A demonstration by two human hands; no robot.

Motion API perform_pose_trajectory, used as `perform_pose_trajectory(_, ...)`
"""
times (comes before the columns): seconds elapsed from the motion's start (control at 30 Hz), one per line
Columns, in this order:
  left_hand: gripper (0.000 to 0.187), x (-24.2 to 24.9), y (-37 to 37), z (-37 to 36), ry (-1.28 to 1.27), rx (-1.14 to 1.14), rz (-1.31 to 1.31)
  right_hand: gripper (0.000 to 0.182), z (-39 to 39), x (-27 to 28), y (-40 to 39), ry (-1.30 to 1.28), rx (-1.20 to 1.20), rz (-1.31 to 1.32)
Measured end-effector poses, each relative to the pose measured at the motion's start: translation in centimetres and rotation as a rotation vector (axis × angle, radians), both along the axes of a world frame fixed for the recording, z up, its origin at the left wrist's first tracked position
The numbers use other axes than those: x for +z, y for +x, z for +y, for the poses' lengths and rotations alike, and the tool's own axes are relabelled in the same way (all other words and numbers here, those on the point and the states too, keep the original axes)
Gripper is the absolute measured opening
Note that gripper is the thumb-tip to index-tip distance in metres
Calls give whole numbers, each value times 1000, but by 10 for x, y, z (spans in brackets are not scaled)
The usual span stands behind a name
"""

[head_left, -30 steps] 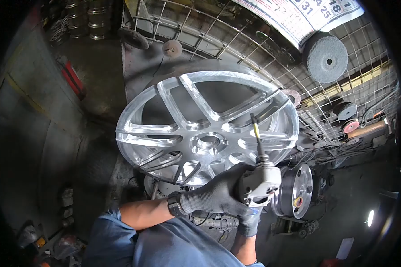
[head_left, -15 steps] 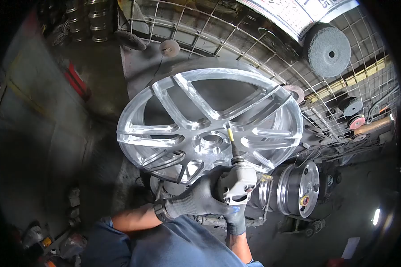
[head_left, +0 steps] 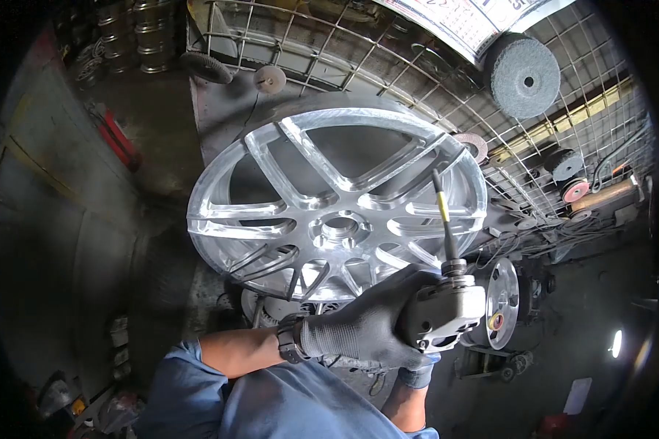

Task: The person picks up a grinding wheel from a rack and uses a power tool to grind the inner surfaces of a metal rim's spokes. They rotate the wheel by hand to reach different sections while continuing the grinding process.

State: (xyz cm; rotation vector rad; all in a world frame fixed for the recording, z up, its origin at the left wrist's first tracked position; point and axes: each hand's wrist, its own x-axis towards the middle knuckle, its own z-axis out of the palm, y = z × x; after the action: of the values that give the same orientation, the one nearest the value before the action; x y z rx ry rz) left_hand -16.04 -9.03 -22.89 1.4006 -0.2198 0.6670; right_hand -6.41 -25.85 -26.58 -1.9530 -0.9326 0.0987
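Note:
A bare-metal alloy wheel rim (head_left: 348, 203) lies face up in front of me, bright along its spokes and outer edge. My gloved left hand (head_left: 362, 322), a dark watch at its wrist, is wrapped round the head of a power grinder (head_left: 454, 304). A long thin bit (head_left: 444, 212) with a yellow band sticks out from the grinder, and its dark tip overlaps the spokes at the wheel's right side. Lower down, my gloved right hand (head_left: 417, 374) is closed on the grinder's body, its fingers mostly hidden.
Wire mesh (head_left: 329, 47) stands behind the wheel, with a large grey abrasive wheel (head_left: 523, 80) and smaller discs by it. Another wheel rim (head_left: 503, 304) is at the right. Stacked rims (head_left: 154, 36) stand far left, near a red object (head_left: 117, 143).
Both hands have carried the grinder to the right. Its bit has gone from beside the wheel's hub to over the right-hand spokes. The camera view has shifted slightly.

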Motion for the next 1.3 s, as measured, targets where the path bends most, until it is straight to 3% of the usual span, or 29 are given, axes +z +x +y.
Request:
perform_pose_trajectory(0.4, 81, 9, 5, 12, -7, -42, -51, 60, 3, 15, 18, -147, -63, -319)
perform_pose_trajectory(0.63, 81, -6, 5, 3, -90, -94, -16, 61, -1, 2, 20, -196, -58, -349)
perform_pose_trajectory(1.13, 86, 3, 8, 12, -13, -99, 0, 70, 13, 25, 11, -165, -43, -347)
perform_pose_trajectory(1.2, 97, -2, 10, 13, 26, -141, 20, 70, 12, 20, 10, -149, -38, -318)
perform_pose_trajectory(1.3, 100, -8, 8, 13, -60, -239, 55, 71, 10, 15, 6, -116, -21, -244)
